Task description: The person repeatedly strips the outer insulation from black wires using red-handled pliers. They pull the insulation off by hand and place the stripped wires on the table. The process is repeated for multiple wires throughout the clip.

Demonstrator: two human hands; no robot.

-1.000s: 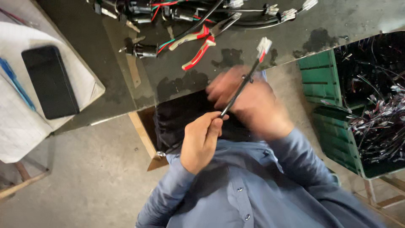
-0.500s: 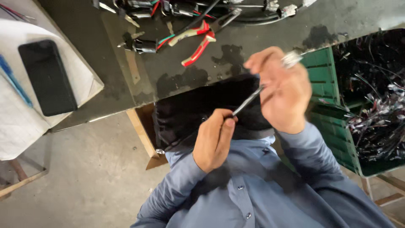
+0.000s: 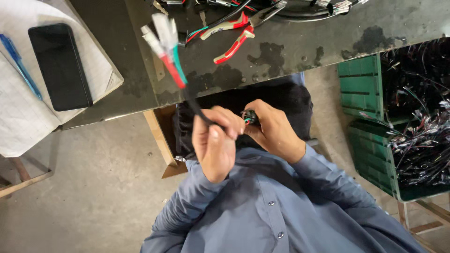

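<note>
two hands meet below the dark counter (image 3: 300, 42), over the person's blue shirt (image 3: 276, 206). at the right stand green crates (image 3: 363, 86) heaped with black wire harnesses (image 3: 417, 117). a black phone (image 3: 60, 65) lies on white paper (image 3: 28, 117) at the left. red-handled pliers (image 3: 234, 30) rest on the counter. the left hand (image 3: 214, 143) has its fingers curled tight around a black cable (image 3: 197, 110) that ends in white connectors (image 3: 161, 30) on red and green wires. the right hand (image 3: 272, 129) pinches the cable's other end.
</note>
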